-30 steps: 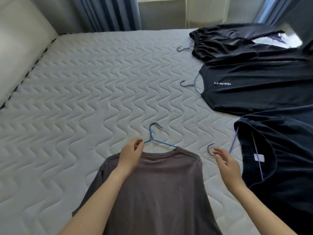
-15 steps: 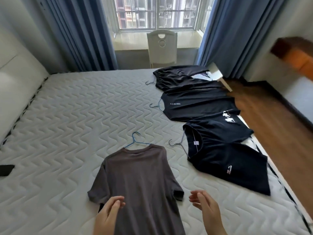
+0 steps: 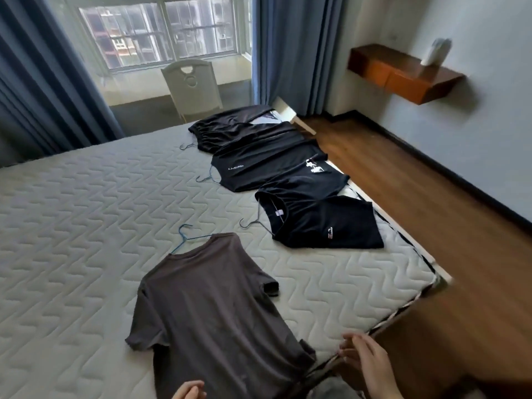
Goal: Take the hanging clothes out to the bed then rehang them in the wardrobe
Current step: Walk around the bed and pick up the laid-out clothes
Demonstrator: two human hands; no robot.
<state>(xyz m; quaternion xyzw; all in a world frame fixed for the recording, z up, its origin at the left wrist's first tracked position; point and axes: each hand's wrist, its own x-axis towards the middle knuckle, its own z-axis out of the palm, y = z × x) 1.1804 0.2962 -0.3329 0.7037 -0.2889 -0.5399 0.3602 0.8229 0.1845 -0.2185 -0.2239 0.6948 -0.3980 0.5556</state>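
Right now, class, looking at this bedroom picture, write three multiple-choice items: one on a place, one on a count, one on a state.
1. Where does the brown short-sleeved T-shirt lie on the quilted grey mattress?
A. nearest the camera, apart from the dark garments
B. under the white chair
C. on the wooden floor

2. How many wire hanger hooks show on the mattress?
A. two
B. four
C. six

3. What are the person's hands doing?
A. gripping the blue wire hanger
B. folding a sleeve
C. open, holding nothing

Answers:
1 A: it lies alone in front, while the black garments overlap in a row along the mattress's right side.
2 B: one hook pokes out beside each of four garments, including the blue wire hanger.
3 C: the left hand and right hand hover at the near edge, empty.
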